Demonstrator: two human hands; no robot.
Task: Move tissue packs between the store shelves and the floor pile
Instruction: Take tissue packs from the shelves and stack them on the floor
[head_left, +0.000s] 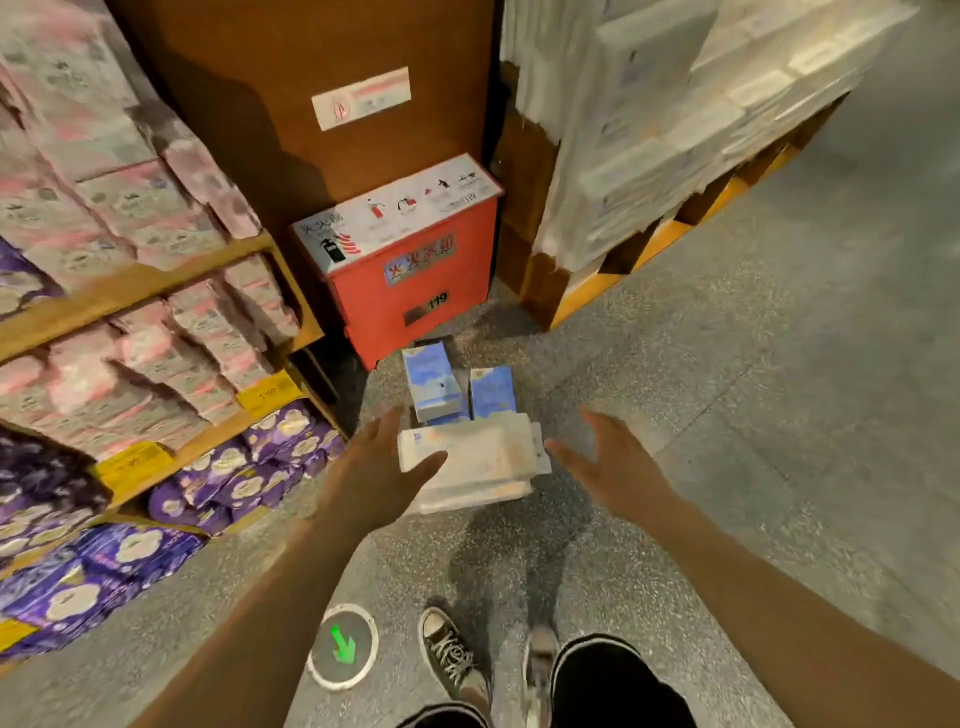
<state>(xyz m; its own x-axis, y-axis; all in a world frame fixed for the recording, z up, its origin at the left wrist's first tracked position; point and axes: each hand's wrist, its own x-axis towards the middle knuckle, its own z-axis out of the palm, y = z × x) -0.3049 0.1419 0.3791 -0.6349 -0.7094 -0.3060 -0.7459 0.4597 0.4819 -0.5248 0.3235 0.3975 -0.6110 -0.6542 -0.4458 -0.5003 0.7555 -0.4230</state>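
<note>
While both palms face inward, we hold nothing: left hand (379, 467) and right hand (608, 462) flank the white tissue packs (478, 462) on the floor, fingers spread wide, probably to clamp the stack from both sides (left thumb overlaps it, contact unclear). Blue packs (434, 384) lie just beyond, near the red fire box (410, 270). Shelves (156, 291) are on the left.

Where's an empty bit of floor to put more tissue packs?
Bare floor lies wide right of the white packs, beside the pallet stack. A narrower strip runs between the purple packs and the green arrow sticker. Crowded: blue packs close in front of the red fire box.
</note>
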